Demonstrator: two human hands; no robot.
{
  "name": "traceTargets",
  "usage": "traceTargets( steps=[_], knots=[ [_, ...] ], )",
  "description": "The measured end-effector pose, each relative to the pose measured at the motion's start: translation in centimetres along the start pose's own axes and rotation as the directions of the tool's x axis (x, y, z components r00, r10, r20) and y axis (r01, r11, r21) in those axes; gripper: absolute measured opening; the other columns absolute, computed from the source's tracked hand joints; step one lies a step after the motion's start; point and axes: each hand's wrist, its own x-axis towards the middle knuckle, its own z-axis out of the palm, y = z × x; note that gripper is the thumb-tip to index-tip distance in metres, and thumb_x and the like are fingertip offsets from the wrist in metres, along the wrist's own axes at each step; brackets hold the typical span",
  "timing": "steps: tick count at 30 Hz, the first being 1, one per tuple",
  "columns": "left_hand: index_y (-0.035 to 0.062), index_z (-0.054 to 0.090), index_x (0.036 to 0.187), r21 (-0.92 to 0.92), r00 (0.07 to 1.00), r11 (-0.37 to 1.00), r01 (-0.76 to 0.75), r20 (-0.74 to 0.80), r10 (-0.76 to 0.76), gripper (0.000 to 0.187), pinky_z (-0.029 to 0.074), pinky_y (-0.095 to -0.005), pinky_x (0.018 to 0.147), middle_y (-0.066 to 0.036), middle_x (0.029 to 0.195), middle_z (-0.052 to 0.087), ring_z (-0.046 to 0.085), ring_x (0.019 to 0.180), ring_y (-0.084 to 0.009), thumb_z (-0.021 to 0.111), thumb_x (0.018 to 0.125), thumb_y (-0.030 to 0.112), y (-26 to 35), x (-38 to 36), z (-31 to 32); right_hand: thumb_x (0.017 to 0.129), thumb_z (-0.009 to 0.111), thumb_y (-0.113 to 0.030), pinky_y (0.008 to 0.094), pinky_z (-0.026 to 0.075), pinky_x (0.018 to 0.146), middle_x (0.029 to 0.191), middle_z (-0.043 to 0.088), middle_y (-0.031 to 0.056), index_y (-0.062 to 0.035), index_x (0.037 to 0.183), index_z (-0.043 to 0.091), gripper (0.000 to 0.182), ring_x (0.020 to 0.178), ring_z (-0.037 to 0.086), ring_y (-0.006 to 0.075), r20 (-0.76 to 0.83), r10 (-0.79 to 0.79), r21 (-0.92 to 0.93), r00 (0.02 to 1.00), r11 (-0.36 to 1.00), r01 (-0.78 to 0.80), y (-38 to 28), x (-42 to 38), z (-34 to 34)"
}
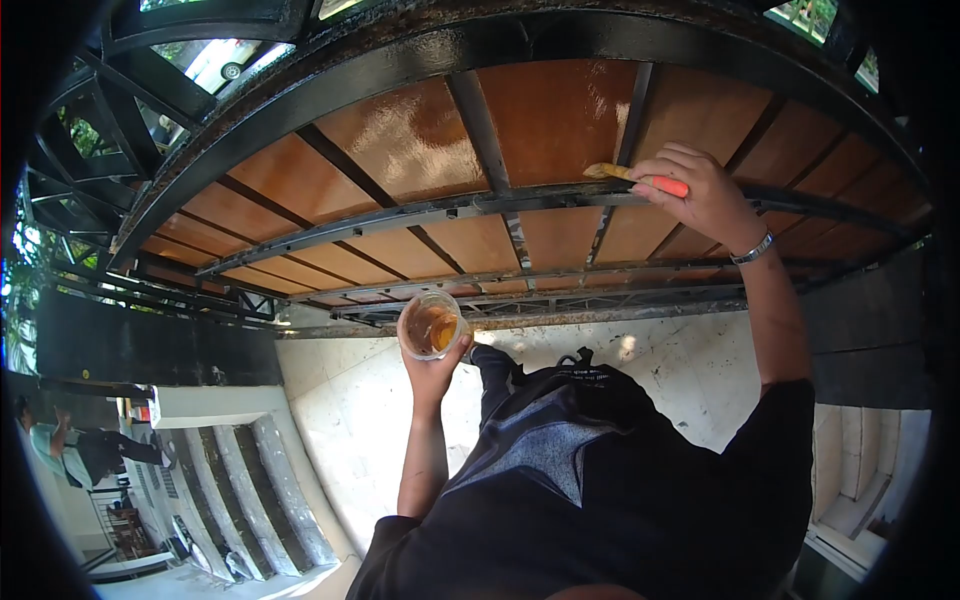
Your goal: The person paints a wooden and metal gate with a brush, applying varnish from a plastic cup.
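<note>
My right hand (705, 190) is closed around a paintbrush (668, 186) with an orange-red handle. Its bristles point left and lie at the lower edge of a brown wood panel (556, 125), just above a black metal bar (470, 204). In my left hand (428, 376) is a clear plastic cup (432, 324), held below the panels with its mouth facing me. Some amber liquid shows at the bottom of the cup. Glossy, wet-looking reflections cover the neighbouring panel (400, 140) on the left.
A curved black metal frame (420, 55) borders the panels, with open lattice (125, 110) at the left. Steps (235, 490) lie at lower left, where another person (85, 450) is. Pale floor (340, 420) spreads below. A white vehicle (222, 62) shows beyond the lattice.
</note>
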Motion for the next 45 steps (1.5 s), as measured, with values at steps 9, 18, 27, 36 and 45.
traceTargets(
  steps=[9,18,27,36,45],
  knots=[
    [0.0017,0.035,0.143,0.042,1.000,0.999,-0.019,0.011,0.019,0.088,0.047,-0.0383,0.104,-0.015,0.131,0.051,0.053,0.122,-0.0243,0.087,0.073,0.011,0.3,0.5,0.1,0.085,0.075,-0.017,0.0350,0.049,0.068,0.086,0.068,0.0060,-0.0050,0.097,0.067,0.018,0.075,0.060,0.0240,-0.096,-0.064,0.285,0.993,0.954,0.089,-2.6,2.5,2.5],
    [0.0016,0.035,0.142,-0.013,1.000,1.000,-0.009,-0.020,0.008,0.087,0.047,-0.0385,0.103,-0.015,0.130,0.052,0.054,0.121,-0.0239,0.087,0.072,0.010,0.2,0.0,-0.1,0.085,0.075,-0.018,0.0350,0.051,0.069,0.086,0.068,0.0055,-0.0066,0.097,0.067,0.019,0.075,0.062,0.0230,-0.279,-0.073,0.173,0.958,0.977,0.124,-1.9,4.0,2.8],
    [0.0014,0.036,0.141,-0.007,0.999,1.000,-0.006,-0.045,0.006,0.085,0.048,-0.0382,0.103,-0.015,0.130,0.052,0.054,0.121,-0.0239,0.086,0.072,0.009,-0.4,-0.7,-0.6,0.090,0.070,-0.013,0.0317,0.052,0.069,0.088,0.068,0.0088,-0.0032,0.098,0.069,0.012,0.075,0.064,0.0211,-0.158,0.206,0.272,0.966,0.949,-0.158,-0.5,1.1,-0.4],
    [0.0027,0.035,0.141,-0.036,0.999,0.999,-0.032,0.007,0.032,0.086,0.047,-0.0385,0.104,-0.014,0.131,0.052,0.054,0.122,-0.0240,0.087,0.073,0.010,0.4,-1.1,0.5,0.087,0.073,-0.013,0.0337,0.051,0.070,0.086,0.067,0.0066,-0.0058,0.097,0.069,0.013,0.078,0.063,0.0233,-0.046,0.124,0.081,0.991,0.989,-0.120,-0.9,-0.3,-0.4],
    [0.0028,0.035,0.141,-0.012,0.999,0.999,-0.032,-0.009,0.032,0.087,0.047,-0.0391,0.104,-0.014,0.132,0.051,0.053,0.123,-0.0244,0.087,0.072,0.011,0.8,-2.4,0.9,0.086,0.073,-0.015,0.0353,0.050,0.069,0.084,0.066,0.0072,-0.0032,0.096,0.067,0.017,0.075,0.060,0.0249,-0.075,0.004,0.181,0.997,0.983,0.009,-1.4,0.2,0.2]
  ],
)
